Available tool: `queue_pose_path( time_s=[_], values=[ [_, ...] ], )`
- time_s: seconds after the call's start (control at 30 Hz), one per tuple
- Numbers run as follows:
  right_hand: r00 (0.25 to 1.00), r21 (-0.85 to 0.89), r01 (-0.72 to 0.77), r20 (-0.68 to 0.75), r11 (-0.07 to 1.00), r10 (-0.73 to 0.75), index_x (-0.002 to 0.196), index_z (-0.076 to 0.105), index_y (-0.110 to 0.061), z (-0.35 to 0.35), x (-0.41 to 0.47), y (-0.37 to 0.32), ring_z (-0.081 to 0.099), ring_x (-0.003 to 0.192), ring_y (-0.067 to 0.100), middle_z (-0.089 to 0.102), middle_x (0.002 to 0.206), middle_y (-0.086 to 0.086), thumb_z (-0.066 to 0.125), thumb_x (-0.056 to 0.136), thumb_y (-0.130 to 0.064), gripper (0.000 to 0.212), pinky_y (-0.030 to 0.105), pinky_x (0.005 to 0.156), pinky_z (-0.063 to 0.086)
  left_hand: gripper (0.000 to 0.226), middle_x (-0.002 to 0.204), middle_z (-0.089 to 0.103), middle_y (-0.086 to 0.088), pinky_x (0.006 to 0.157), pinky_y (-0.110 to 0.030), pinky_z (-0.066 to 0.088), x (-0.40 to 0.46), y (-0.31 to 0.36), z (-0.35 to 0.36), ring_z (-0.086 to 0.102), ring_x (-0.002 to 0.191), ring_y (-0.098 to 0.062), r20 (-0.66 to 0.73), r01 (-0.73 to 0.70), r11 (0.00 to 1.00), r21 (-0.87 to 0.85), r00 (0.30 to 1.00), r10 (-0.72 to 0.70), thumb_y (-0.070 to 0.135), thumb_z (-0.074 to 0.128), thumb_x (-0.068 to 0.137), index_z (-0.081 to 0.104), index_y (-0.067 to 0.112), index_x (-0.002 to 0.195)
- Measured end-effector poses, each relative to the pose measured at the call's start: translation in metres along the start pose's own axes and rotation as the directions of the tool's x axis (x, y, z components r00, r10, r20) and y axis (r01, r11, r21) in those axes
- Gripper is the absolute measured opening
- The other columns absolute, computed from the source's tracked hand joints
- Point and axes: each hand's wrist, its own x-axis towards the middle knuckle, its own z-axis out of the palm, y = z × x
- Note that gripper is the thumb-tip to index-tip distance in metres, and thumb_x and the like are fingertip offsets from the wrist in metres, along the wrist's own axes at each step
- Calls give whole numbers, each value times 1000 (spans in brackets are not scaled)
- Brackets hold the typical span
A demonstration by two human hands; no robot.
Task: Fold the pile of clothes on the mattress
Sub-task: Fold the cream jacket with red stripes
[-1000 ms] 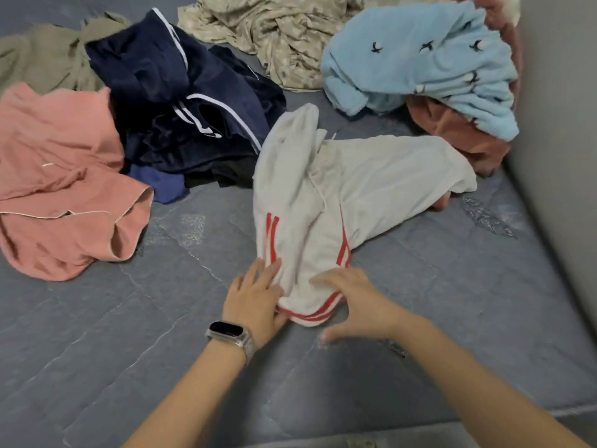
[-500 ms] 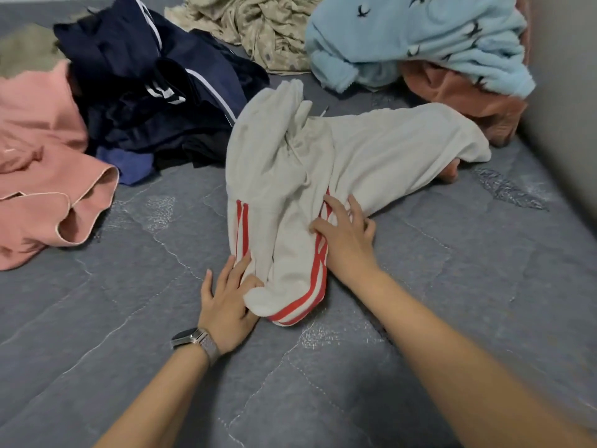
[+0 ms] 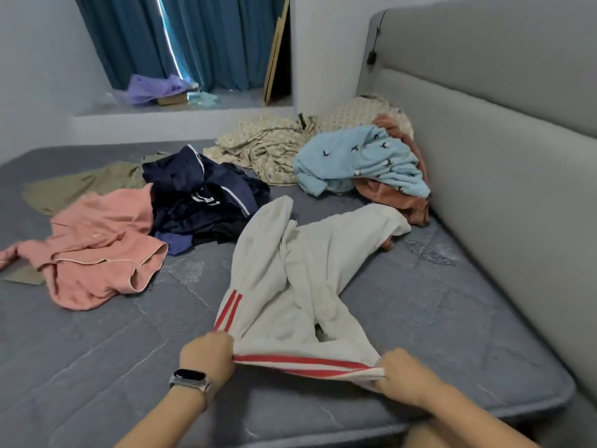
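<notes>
The red-striped hem of the white cotton garment [image 3: 300, 286], earlier pressed flat, is now gripped and stretched between the left hand [image 3: 206, 357] and right hand [image 3: 402, 371].

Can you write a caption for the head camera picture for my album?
Both hands, left hand and right hand, hold a white red-striped garment on the grey mattress.

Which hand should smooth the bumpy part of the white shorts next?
Probably the right hand: the white red-striped fabric shorts bunch and trail toward its side, near the grey headboard. The left hand can hold its corner.
</notes>
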Motion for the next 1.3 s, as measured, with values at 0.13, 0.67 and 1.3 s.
queue_pose_path(
  time_s=[0.13, 0.67, 1.3],
  values=[
    [986, -77, -21, -164, 997, 8, 77, 53, -23, -68, -45, 10, 60, 96, 29, 66, 106, 6, 47, 82, -26, 8, 31, 67, 38, 27, 105, 68, -2, 75, -33, 51, -18, -4, -69, 66, 98, -27, -151, -13, 1000, -29, 988, 8, 37, 47, 85, 63, 21, 101],
    [635, 432, 718, -728, 546, -258, 137, 36, -39, -229, -181, -134, 48, 118, 1, 49, 132, -12, 81, 73, -37, 78, 25, 100, 42, 32, 78, 61, -5, 75, -36, 55, -168, 46, -314, 60, 79, -15, -630, -634, -14, -773, 765, 129, -15, 56, 83, 55, 17, 80],
    [614, 498, 600, -789, 626, 39, 122, 59, -23, -301, -181, -70, 58, 103, 11, 62, 110, -9, 55, 97, -16, 26, 15, 81, 43, 33, 122, 60, -16, 87, -29, 40, -73, -32, -163, 55, 114, -25, -277, -210, 582, -785, 961, -27, 19, 38, 103, 61, 0, 118]
  ],
)
